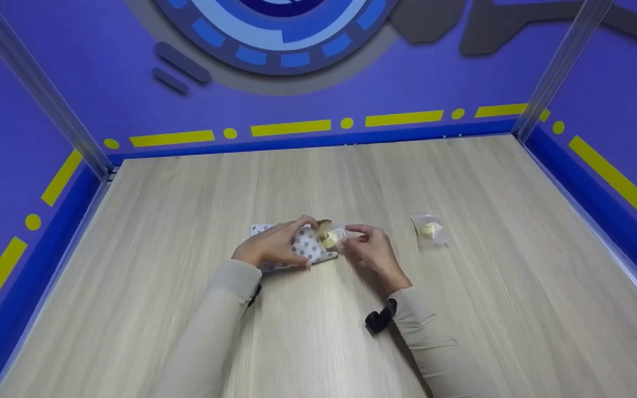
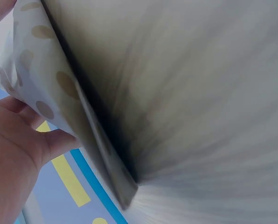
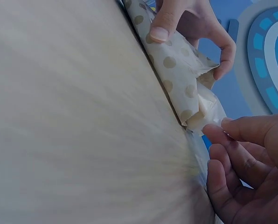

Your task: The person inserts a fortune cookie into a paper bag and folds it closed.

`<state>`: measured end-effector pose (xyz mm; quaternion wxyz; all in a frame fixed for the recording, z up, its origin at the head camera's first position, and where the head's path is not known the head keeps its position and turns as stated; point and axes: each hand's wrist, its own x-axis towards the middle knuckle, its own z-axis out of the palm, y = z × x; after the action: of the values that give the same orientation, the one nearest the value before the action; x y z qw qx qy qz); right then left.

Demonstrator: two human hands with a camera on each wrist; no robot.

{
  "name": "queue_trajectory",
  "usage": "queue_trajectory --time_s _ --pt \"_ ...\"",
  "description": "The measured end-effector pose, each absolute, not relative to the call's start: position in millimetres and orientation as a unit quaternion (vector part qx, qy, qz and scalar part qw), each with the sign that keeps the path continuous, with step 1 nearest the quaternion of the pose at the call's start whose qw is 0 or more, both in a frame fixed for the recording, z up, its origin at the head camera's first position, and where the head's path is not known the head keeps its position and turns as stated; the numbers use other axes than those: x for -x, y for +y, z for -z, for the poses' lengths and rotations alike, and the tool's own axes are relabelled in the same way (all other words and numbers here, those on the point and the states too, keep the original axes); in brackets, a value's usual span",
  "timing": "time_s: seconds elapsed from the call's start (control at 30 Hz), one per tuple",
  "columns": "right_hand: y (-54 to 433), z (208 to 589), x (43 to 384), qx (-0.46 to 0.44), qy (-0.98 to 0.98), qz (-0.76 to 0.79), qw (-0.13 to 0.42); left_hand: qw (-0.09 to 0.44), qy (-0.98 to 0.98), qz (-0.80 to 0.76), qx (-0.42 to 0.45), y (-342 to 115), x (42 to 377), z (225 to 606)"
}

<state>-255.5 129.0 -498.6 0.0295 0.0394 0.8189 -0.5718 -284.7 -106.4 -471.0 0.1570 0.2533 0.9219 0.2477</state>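
A white paper bag with grey-brown dots [image 1: 308, 243] lies on its side on the table, its mouth turned right. My left hand [image 1: 274, 243] holds it near the mouth, thumb on the near edge and fingers on the far one. In the right wrist view the bag's opening gapes between them. At that opening, my right hand [image 1: 375, 253] pinches the end of a small clear plastic packet [image 1: 334, 237] between thumb and fingertips. Something pale yellow shows inside the packet, whose left part sits within the bag's mouth. The bag's inside is mostly hidden.
A second clear packet with pale yellow contents [image 1: 430, 230] lies on the wooden table [image 1: 318, 182], to the right of my right hand. Blue-purple printed panels [image 1: 296, 105] wall the table at the back and both sides.
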Motion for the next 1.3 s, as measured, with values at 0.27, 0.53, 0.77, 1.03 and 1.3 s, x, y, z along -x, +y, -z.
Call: queue_trajectory --time_s 0.27,0.53,0.77,1.03,1.3 --pt "123.9 498.9 254.1 -0.012 0.824 0.565 0.044 0.153 0.920 -0.247 -0.263 -106.2 285.7 471.4" --pt "119.0 499.3 252.1 -0.005 0.824 0.564 0.053 0.156 0.922 -0.246 -0.256 -106.0 285.0 470.4" --pt "117.4 501.2 252.0 0.003 0.812 0.581 0.050 0.159 0.917 -0.253 -0.264 -106.2 286.3 470.1" --pt "114.6 502.1 253.3 0.039 0.815 0.575 0.052 0.157 0.914 -0.258 -0.272 -106.8 286.3 470.4" --pt "111.2 502.3 253.8 0.094 0.835 0.540 0.047 0.161 0.909 -0.269 -0.273 -106.4 286.4 471.0"
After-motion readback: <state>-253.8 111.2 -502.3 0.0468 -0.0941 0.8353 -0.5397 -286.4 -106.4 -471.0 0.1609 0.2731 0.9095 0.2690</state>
